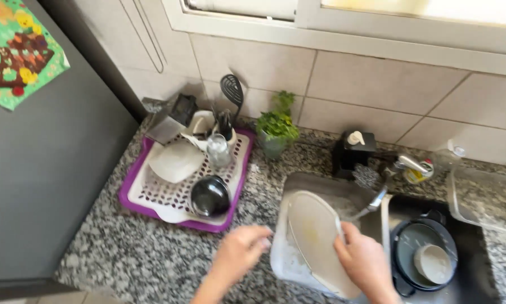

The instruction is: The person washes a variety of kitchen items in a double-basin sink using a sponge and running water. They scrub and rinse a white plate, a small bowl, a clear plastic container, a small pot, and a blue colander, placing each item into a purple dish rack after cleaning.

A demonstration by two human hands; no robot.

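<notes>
- Two hands: a left hand (240, 250) and a right hand (364, 260).
- One white oval plate (315, 233).
- One clear plastic tub (289, 264) beneath it.
- One purple drying rack (151, 205).
- On the rack: one white square dish (175, 160), one black bowl (210, 196), one glass jar (218, 151).
- One black slotted spatula (232, 90).
- One potted green plant (277, 128).
- One black soap dispenser (354, 151).
- One tap (396, 169).
- One dark pot (424, 253) in the sink, holding one small white bowl (433, 263).

Right hand (365, 262) gripping a white plate (315, 233) over the sink (478, 264), left hand (240, 250) open beside it
</notes>
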